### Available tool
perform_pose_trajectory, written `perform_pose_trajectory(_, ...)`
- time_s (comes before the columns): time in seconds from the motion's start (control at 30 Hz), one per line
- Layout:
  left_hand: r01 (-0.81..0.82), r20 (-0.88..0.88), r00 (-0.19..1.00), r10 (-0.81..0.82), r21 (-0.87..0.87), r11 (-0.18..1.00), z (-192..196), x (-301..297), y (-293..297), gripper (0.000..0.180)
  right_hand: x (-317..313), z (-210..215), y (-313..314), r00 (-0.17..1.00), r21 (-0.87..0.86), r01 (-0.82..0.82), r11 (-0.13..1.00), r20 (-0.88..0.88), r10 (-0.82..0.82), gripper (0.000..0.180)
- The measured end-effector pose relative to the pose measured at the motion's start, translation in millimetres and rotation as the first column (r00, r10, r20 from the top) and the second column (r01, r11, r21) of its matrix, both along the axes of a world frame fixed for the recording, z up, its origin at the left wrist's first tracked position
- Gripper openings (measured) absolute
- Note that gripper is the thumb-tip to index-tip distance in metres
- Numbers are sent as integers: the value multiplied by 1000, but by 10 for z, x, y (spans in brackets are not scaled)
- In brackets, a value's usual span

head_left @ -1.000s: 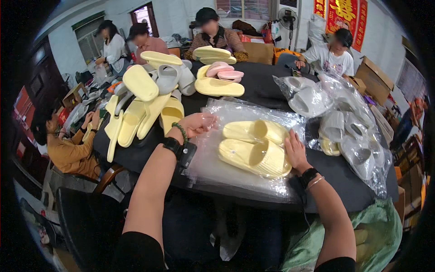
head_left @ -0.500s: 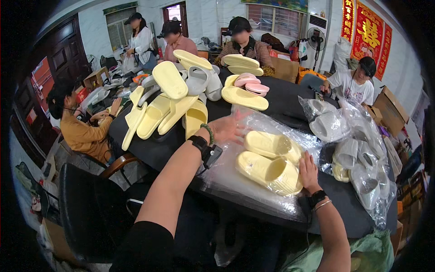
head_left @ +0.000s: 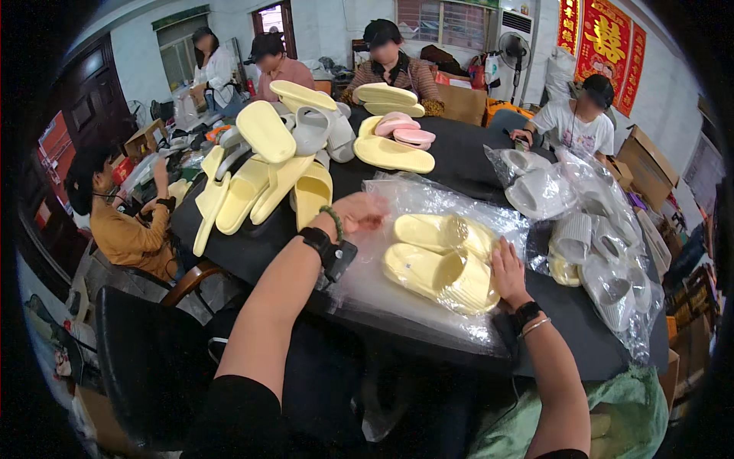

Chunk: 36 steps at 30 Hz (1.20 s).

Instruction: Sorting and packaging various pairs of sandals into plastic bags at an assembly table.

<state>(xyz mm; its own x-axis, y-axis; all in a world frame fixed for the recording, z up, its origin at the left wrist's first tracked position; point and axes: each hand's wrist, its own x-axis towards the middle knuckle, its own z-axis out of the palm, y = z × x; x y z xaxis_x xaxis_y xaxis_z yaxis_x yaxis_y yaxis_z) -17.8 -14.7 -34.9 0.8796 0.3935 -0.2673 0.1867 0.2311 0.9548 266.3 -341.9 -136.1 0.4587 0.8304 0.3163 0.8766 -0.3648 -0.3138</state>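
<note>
Yellow slippers lie on clear bags on the worktop. Your right hand rests against their strap end, fingers straight, probably to steady them. Your left hand is over the bags; I cannot tell its blurred fingers' spread.

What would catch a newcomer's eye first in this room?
Probably the pair of pale yellow, ridge-strapped slippers near the centre, on clear plastic, with the person's right hand at their right end. To the left rises a heap of yellow and grey slippers; red-and-gold wall hangings stand out at upper right.
</note>
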Motion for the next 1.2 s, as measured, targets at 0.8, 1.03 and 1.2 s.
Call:
perform_pose_trajectory(0.8,170,41,983,-178,156,973,615,-1110,-352,31,-105,147,74,991,47,40,998,-129,-34,68)
perform_pose_trajectory(1.03,-103,19,995,102,165,981,376,-500,160,40,-115,131,46,1000,11,9,1000,-6,-9,68)
perform_pose_trajectory(1.2,-71,63,997,53,335,940,145,18,217,53,-173,163,59,999,30,3,1000,-51,-1,67)
